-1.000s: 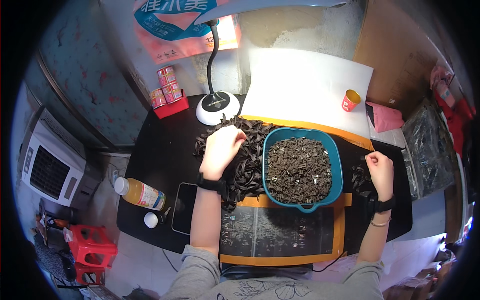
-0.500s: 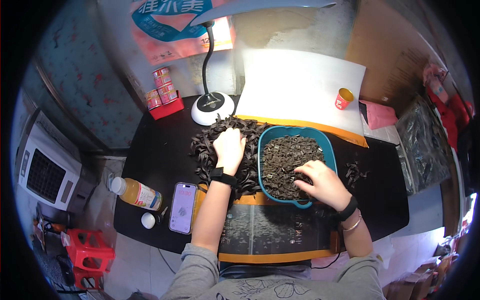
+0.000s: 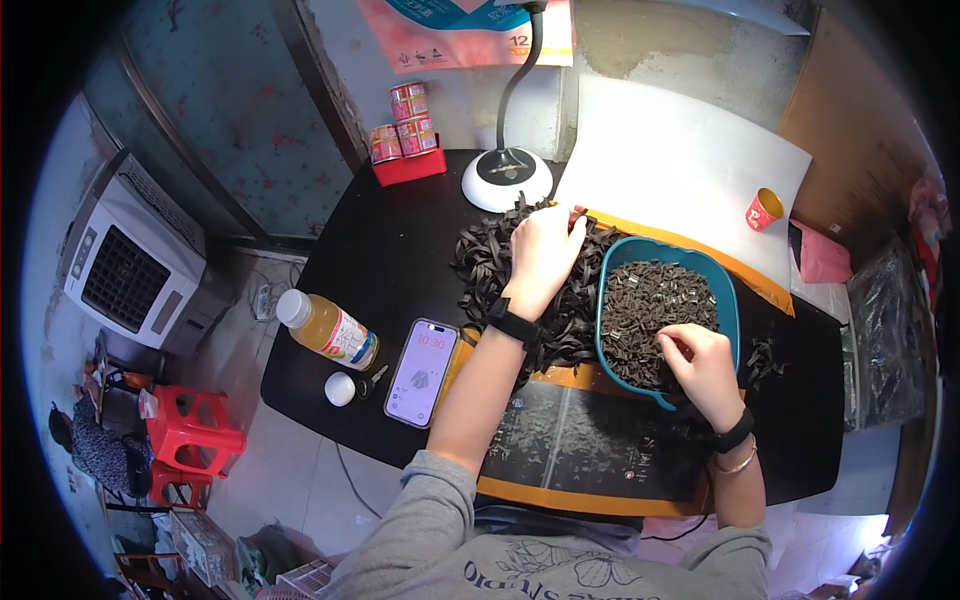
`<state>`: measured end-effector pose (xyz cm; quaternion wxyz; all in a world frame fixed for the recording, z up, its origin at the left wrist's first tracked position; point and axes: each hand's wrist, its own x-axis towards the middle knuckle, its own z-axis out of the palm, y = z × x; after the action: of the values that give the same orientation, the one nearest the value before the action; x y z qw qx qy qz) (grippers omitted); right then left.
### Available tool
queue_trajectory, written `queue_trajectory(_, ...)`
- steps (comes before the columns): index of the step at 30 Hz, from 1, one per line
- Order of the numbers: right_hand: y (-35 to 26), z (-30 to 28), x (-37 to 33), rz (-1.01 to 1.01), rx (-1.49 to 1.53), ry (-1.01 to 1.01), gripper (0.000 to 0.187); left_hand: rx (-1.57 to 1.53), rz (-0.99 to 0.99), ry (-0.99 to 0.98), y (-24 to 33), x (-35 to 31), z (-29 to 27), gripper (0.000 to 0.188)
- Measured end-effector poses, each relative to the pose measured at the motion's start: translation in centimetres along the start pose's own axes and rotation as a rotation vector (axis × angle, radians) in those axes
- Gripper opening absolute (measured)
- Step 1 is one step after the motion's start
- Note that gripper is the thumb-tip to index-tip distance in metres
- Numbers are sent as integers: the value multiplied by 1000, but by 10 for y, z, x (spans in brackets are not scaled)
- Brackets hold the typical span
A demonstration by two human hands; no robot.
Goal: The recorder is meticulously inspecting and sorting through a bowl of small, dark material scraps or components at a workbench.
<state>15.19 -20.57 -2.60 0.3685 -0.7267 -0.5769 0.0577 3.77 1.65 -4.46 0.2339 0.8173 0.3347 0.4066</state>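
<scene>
A loose heap of dark, ribbon-like strips [image 3: 485, 262] lies on the black table. Over its far right part is my left hand [image 3: 543, 252], with fingers bent together; whatever they pinch is hidden. Beside the heap stands a teal basin [image 3: 728, 300], nearly full of short dark pieces [image 3: 650, 315], some with small shiny metallic bits. Above the basin's near right part my right hand [image 3: 703, 372] is closed, thumb and fingertips drawn together. I cannot make out anything between them. Both wrists wear black bands.
A desk lamp [image 3: 507, 178] stands behind the heap, a red paper cup [image 3: 765, 209] on the white sheet [image 3: 680, 150]. Nearer left are a juice bottle [image 3: 330, 330], a white round cap [image 3: 340, 389] and a phone [image 3: 423, 372]. A few strips [image 3: 766, 358] lie right of the basin.
The whole view has shifted, so the table things appear farther right. My right hand's fingers, spread earlier over the basin, are now drawn together. My left hand stays over the heap, fingers bent.
</scene>
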Motion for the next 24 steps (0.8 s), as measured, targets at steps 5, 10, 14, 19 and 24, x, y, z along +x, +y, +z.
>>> queue_trajectory(5, -34, -33, -6, 173, 325, 31, 9, -156, 148, 55, 18, 0, -15, 19)
queue_trajectory(10, -67, -53, 7, 124, 662, 60, 20, -268, 176, -24, 49, -12, -36, 19)
queue_trajectory(14, -79, -56, 23, 7, 790, 75, 21, -292, 249, -24, 78, -22, -57, 16)
queue_trajectory(19, -74, -51, 29, -110, 986, 151, 10, -302, 345, 7, 96, -26, -68, 16)
queue_trajectory(24, -71, -49, 30, -30, 1028, 32, 16, -404, 414, 8, 109, -38, -80, 16)
